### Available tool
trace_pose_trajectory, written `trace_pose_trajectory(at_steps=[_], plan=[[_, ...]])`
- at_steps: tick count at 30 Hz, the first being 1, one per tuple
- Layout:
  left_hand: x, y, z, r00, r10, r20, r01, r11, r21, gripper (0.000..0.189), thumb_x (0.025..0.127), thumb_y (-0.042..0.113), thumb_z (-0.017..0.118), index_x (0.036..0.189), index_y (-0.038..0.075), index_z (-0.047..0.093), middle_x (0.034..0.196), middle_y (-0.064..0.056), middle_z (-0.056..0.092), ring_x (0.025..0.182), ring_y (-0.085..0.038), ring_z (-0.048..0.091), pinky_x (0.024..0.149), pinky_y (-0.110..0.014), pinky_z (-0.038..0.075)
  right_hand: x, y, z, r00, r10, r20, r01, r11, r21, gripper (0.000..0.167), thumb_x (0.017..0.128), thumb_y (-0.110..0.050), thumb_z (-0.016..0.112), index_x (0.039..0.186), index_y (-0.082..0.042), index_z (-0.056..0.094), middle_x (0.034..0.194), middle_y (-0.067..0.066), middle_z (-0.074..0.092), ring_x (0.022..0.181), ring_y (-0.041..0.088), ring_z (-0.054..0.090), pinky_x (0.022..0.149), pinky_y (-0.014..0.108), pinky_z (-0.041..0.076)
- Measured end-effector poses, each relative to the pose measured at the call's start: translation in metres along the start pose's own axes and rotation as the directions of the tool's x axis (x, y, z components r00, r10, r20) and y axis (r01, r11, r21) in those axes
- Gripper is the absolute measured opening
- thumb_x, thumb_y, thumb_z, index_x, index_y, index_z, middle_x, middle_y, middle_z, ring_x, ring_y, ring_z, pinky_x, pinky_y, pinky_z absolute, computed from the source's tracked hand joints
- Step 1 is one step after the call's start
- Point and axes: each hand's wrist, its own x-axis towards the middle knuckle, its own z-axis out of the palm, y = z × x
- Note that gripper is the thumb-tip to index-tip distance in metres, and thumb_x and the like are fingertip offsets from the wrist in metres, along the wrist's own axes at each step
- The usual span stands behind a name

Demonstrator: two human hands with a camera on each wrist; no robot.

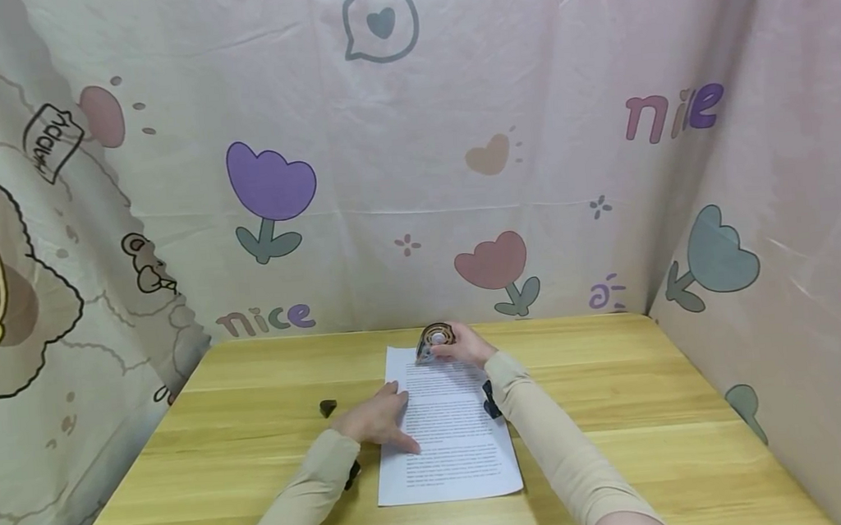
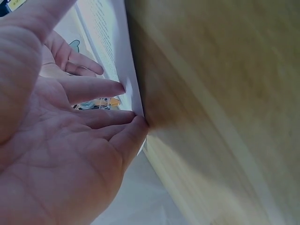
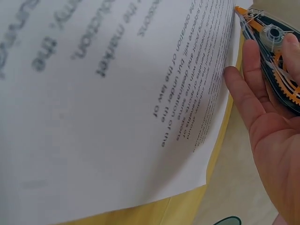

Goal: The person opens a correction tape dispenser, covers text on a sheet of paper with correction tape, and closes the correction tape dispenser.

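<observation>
A sheet of printed paper (image 1: 451, 425) lies upright in front of me on the wooden table. My right hand (image 1: 469, 346) grips a correction tape dispenser (image 1: 437, 334) between thumb and fingers at the sheet's top edge area. In the right wrist view the correction tape (image 3: 277, 56) shows a clear and dark body with orange gears, and its orange tip meets the page beside the upper lines of text. My left hand (image 1: 376, 419) rests on the left margin with thumb and fingers spread. Seen from the left wrist, its fingertips (image 2: 138, 125) press at the paper's edge.
Left of the sheet, a small dark wedge-shaped piece (image 1: 328, 407) lies on the wooden table (image 1: 256, 440). A patterned cloth (image 1: 381, 134) hangs behind the table's far edge and along both sides. Dark wrist devices show at both cuffs.
</observation>
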Motion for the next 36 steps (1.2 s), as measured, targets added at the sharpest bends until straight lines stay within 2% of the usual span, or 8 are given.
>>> trace_pose_trajectory(at_steps=[6,11,15,19,23,32,36], plan=[[0.004,0.001,0.002,1.0,0.008,0.004,-0.008,1.0,0.009,0.103,0.069,0.052,0.084,0.144,-0.006,0.042,0.154,-0.032,0.028,0.145,-0.041,0.028,0.119,-0.05,0.028,-0.003,0.0,-0.002,1.0,0.002,-0.021,-0.003,1.0,-0.031,0.038,0.091,-0.016,0.071,0.126,-0.006,0.061,0.115,0.011,0.07,0.104,0.021,0.065,0.103,0.044,0.049],[0.005,0.002,0.003,1.0,0.005,0.011,-0.005,1.0,0.0,0.104,0.07,0.053,0.083,0.145,-0.005,0.041,0.155,-0.031,0.026,0.146,-0.041,0.027,0.12,-0.05,0.027,-0.003,-0.002,-0.004,1.0,0.004,-0.011,-0.005,0.997,-0.082,0.037,0.09,-0.016,0.071,0.125,-0.007,0.061,0.115,0.01,0.07,0.105,0.021,0.064,0.103,0.044,0.048],[0.004,0.001,0.002,1.0,0.002,0.006,-0.002,1.0,-0.015,0.104,0.07,0.051,0.083,0.145,-0.005,0.04,0.156,-0.032,0.025,0.147,-0.042,0.025,0.12,-0.05,0.026,0.0,-0.009,-0.006,1.0,-0.005,0.026,0.008,0.992,-0.13,0.038,0.09,-0.014,0.071,0.125,-0.004,0.06,0.113,0.012,0.069,0.1,0.02,0.065,0.097,0.039,0.052],[0.005,0.002,0.002,1.0,0.006,0.002,-0.006,1.0,-0.02,0.103,0.07,0.05,0.084,0.145,-0.006,0.041,0.155,-0.032,0.026,0.146,-0.042,0.025,0.12,-0.051,0.026,0.004,-0.013,-0.008,0.999,0.001,0.052,0.008,0.985,-0.171,0.04,0.09,-0.013,0.071,0.126,-0.002,0.057,0.11,0.014,0.069,0.09,0.021,0.067,0.082,0.034,0.057],[0.006,0.003,0.003,1.0,-0.004,0.005,0.004,1.0,-0.022,0.102,0.07,0.05,0.084,0.145,-0.004,0.041,0.156,-0.031,0.026,0.146,-0.041,0.026,0.12,-0.051,0.027,0.006,-0.012,-0.01,0.996,0.019,0.084,-0.005,0.987,-0.163,0.039,0.092,-0.012,0.069,0.127,-0.001,0.055,0.107,0.016,0.069,0.085,0.026,0.07,0.072,0.035,0.059],[0.006,0.004,0.003,1.0,0.016,-0.005,-0.016,1.0,-0.025,0.101,0.07,0.048,0.084,0.144,-0.006,0.041,0.155,-0.032,0.026,0.146,-0.042,0.026,0.119,-0.051,0.027,0.003,-0.016,-0.011,0.996,0.04,0.084,-0.026,0.987,-0.157,0.038,0.092,-0.011,0.068,0.127,-0.002,0.055,0.109,0.017,0.069,0.088,0.029,0.071,0.077,0.038,0.06],[-0.001,-0.001,0.003,1.0,-0.008,-0.005,0.008,0.999,-0.037,0.101,0.07,0.048,0.085,0.144,-0.006,0.041,0.155,-0.031,0.026,0.146,-0.042,0.025,0.119,-0.052,0.026,0.005,-0.021,-0.005,0.994,0.038,0.106,-0.02,0.985,-0.17,0.038,0.091,-0.012,0.069,0.126,-0.004,0.055,0.107,0.014,0.069,0.087,0.028,0.07,0.078,0.04,0.06]])
